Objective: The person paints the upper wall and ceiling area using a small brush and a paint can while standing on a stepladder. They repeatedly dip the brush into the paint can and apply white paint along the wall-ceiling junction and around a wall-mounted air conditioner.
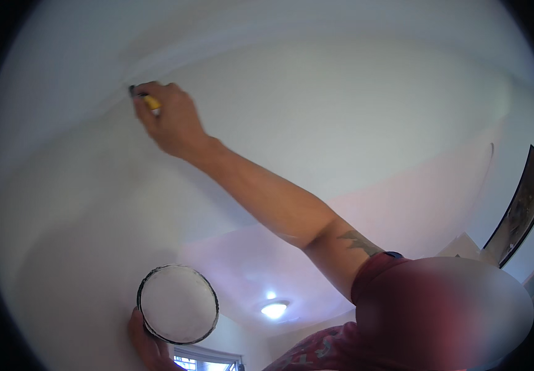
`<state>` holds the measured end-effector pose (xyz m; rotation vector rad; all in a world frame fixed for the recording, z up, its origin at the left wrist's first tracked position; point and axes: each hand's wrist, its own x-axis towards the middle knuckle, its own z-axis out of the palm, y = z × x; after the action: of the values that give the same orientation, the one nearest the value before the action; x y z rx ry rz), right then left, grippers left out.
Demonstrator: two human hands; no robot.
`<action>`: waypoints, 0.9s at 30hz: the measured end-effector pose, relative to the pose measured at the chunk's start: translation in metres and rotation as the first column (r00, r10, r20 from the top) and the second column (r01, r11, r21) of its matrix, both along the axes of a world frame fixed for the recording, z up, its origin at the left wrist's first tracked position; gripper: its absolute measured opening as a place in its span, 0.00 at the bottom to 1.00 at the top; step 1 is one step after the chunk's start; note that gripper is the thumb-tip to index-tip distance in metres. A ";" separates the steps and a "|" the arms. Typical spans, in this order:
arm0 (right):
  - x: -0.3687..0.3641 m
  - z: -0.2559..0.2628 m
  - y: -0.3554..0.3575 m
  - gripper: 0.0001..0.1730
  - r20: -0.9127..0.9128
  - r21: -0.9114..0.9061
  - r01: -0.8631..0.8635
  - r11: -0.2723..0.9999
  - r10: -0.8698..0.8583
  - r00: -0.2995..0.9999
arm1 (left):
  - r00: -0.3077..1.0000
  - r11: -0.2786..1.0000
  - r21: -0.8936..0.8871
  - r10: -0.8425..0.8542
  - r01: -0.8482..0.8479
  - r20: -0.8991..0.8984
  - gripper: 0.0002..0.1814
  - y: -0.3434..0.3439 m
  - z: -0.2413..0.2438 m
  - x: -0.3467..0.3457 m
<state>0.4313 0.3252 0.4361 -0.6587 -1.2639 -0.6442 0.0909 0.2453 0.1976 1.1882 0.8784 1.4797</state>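
Observation:
My right hand [174,118] is raised at the upper left, its fingers closed on a small hand tool with a yellow handle [152,103]. The tool's dark end is at or close to the line where two pale painted surfaces meet; contact is unclear, and the fingers hide part of it. At the lower left, my left hand [148,341] holds a round container [139,299] by its side. Its dark rim is smeared with white, and a smooth whitish face shows inside. The forearm on that side is out of frame.
A pale wall [341,106] spans the view, bordering a pinkish surface [410,190]. A lit ceiling lamp [274,310] is below centre, with a window [209,361] at the bottom. A dark framed panel [517,208] stands at right. A red sleeve and a blurred area fill the lower right.

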 end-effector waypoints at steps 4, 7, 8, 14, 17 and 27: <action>-0.013 0.026 0.014 0.11 -0.098 -0.169 0.118 0.979 -0.136 0.986 | 0.980 0.988 -0.153 0.064 -0.036 0.186 0.24 0.018 0.001 -0.003; 0.018 0.035 -0.008 0.12 -0.181 -0.256 0.210 0.944 -0.260 0.949 | 0.974 0.990 -0.079 -0.100 0.118 0.202 0.20 0.032 -0.006 -0.015; 0.025 0.030 -0.016 0.13 -0.259 -0.200 0.206 0.958 -0.254 0.932 | 0.972 0.994 -0.091 -0.033 0.055 0.232 0.20 0.034 -0.011 -0.018; -0.020 0.010 0.020 0.15 -0.007 0.003 -0.146 0.989 0.146 0.989 | 0.908 0.944 0.101 -0.330 0.314 0.258 0.19 0.037 -0.016 -0.023; -0.049 0.030 0.056 0.15 -0.038 -0.171 -0.185 0.968 0.181 0.983 | 0.909 0.945 0.100 -0.326 0.311 0.258 0.20 0.038 -0.015 -0.024; -0.126 0.044 0.041 0.16 0.017 -0.237 -0.377 0.896 0.391 0.920 | 0.886 0.921 0.100 -0.390 0.377 0.249 0.18 0.051 -0.029 -0.030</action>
<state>0.3049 0.3661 0.4803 -0.5555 -1.4923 -0.1926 0.0609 0.2967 0.1689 1.0925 0.3965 1.2970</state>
